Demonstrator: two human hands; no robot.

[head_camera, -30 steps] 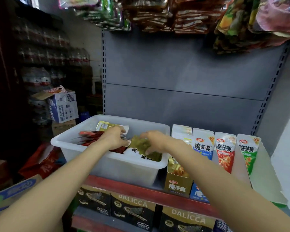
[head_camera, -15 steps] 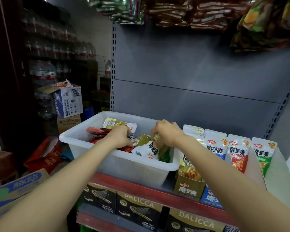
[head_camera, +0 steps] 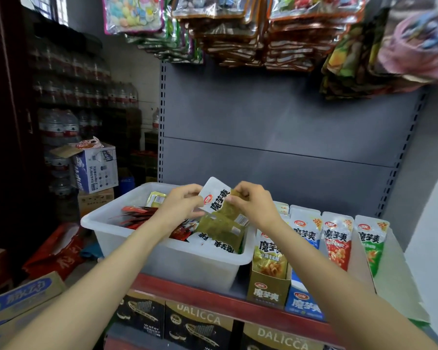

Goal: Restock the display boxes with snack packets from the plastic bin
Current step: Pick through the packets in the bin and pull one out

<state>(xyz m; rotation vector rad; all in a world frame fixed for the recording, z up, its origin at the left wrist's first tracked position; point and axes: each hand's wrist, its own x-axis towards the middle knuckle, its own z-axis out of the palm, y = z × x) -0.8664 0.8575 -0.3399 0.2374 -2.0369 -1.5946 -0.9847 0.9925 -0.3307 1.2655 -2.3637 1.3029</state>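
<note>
Shelf: bin holds packets; both grips, left hand, right hand, pinch packet.

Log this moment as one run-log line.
phase: sorting | left hand: holds olive-and-white snack packets | right hand: pinches same | location: above white plastic bin | olive cardboard display box: unreached

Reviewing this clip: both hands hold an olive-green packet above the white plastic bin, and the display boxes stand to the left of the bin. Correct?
Not quite. In the head view the display boxes stand to the right of the white plastic bin. The left hand and right hand do hold the olive-green packet above it.
</note>
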